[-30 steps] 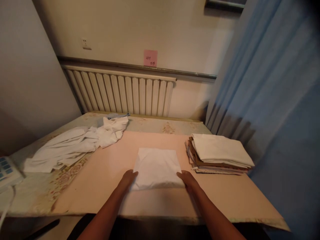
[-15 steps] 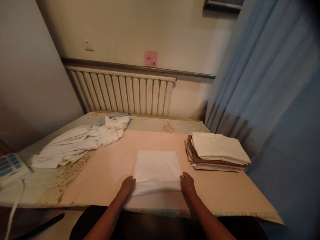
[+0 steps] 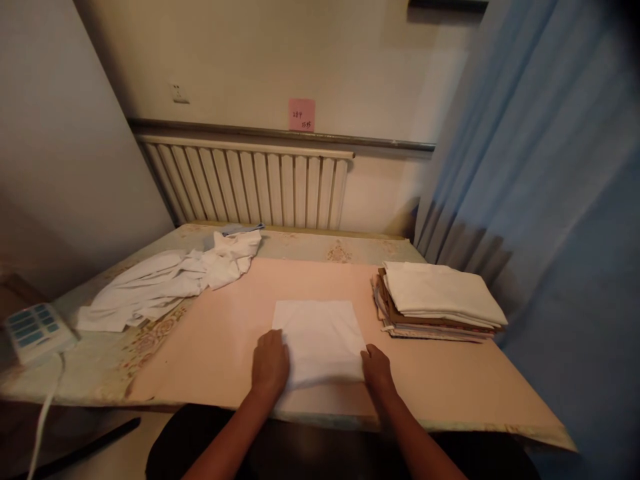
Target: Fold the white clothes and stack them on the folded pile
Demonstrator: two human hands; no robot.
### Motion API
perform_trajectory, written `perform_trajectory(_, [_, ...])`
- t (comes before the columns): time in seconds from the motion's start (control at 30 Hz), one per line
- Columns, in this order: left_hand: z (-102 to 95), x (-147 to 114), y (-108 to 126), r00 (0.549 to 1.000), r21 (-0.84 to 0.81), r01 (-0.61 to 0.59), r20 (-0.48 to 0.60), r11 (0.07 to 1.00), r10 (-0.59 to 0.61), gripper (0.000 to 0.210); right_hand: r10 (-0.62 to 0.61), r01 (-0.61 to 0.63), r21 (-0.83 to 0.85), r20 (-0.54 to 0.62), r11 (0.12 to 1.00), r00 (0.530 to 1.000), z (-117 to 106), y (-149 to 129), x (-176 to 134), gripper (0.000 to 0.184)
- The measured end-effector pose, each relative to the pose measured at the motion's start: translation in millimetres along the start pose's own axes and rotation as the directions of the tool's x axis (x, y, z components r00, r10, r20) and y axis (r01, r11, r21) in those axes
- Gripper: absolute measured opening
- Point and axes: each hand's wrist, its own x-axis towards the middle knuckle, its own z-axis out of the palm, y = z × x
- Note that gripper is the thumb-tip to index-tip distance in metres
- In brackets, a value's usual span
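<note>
A folded white cloth (image 3: 323, 340) lies on the pink sheet in front of me, its far edge straight and its near edge slightly wavy. My left hand (image 3: 271, 360) covers its left edge, back of the hand upward, fingers curled down and closed at the cloth; the fingertips are hidden. At the near right corner my right hand (image 3: 379, 369) pinches the cloth between thumb and fingers.
To the right sits a stack of folded fabrics (image 3: 440, 300), white on top. Crumpled white cloth (image 3: 165, 283) lies at the left. A white device with blue-green keys (image 3: 37, 330) and a cord stands at the left edge. A blue curtain (image 3: 540, 253) hangs at the right.
My left hand has shifted right and away from me, from pinching the near left corner to lying over the left edge. My right hand stays at its corner. The view turned slightly.
</note>
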Motion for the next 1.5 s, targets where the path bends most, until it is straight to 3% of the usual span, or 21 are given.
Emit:
perform_trajectory(0.1, [19.4, 6.0, 45.4, 0.985, -0.003, -0.158, -0.063, 0.987, 0.157, 0.047, -0.002, 0.001, 0.004, 0.007, 1.000, 1.000, -0.1, 0.2, 0.0, 0.019])
perform_trajectory(0.2, [49.7, 9.3, 77.6, 0.969, -0.012, -0.243, -0.039, 0.970, 0.243, 0.048, -0.002, 0.002, -0.005, 0.009, 1.000, 1.000, -0.4, -0.2, 0.9, 0.020])
perform_trajectory(0.3, [77.1, 6.3, 88.2, 0.971, -0.005, -0.238, -0.024, 0.971, 0.238, 0.048, -0.001, 0.001, -0.013, 0.004, 1.000, 1.000, 0.4, 0.5, 1.7, 0.021])
perform_trajectory(0.4, [92.0, -0.8, 84.8, 0.968, 0.021, -0.246, -0.047, 0.969, 0.247, 0.049, -0.004, 0.003, -0.011, -0.001, 1.000, 1.000, 2.3, 2.3, 1.5, 0.021])
perform_trajectory(0.73, [92.9, -8.3, 81.3, 0.961, 0.031, -0.252, -0.111, 0.967, 0.254, 0.052, -0.015, 0.022, 0.100, -0.066, 0.995, 0.998, 1.2, 0.6, -10.2, 0.022])
perform_trajectory(1.03, [91.7, -9.4, 80.9, 0.961, 0.006, -0.252, -0.112, 0.968, 0.251, 0.051, 0.098, -0.096, 0.066, -0.016, 0.993, 0.995, -14.2, -4.3, -10.0, 0.022])
perform_trajectory(1.13, [91.5, -10.4, 80.8, 0.958, 0.000, -0.256, -0.135, 0.967, 0.254, 0.051, -0.011, 0.005, -0.036, -0.172, 0.999, 0.985, -24.3, -10.3, -19.7, 0.032])
perform_trajectory(1.23, [93.5, -10.1, 80.4, 0.953, -0.007, -0.262, -0.162, 0.965, 0.257, 0.051, -0.266, 0.251, -0.087, -0.308, 0.964, 0.913, -22.2, -25.0, -29.7, 0.037])
perform_trajectory(1.37, [98.5, -7.4, 78.5, 0.958, 0.013, -0.260, -0.122, 0.966, 0.259, 0.052, -0.489, 0.513, 0.042, -0.248, 0.857, 0.837, 8.2, -51.0, -36.3, 0.038])
perform_trajectory(1.5, [100.7, -5.7, 75.5, 0.959, 0.069, -0.273, -0.057, 0.960, 0.277, 0.053, -0.548, 0.566, 0.161, -0.143, 0.809, 0.824, 44.1, -62.0, -32.6, 0.041])
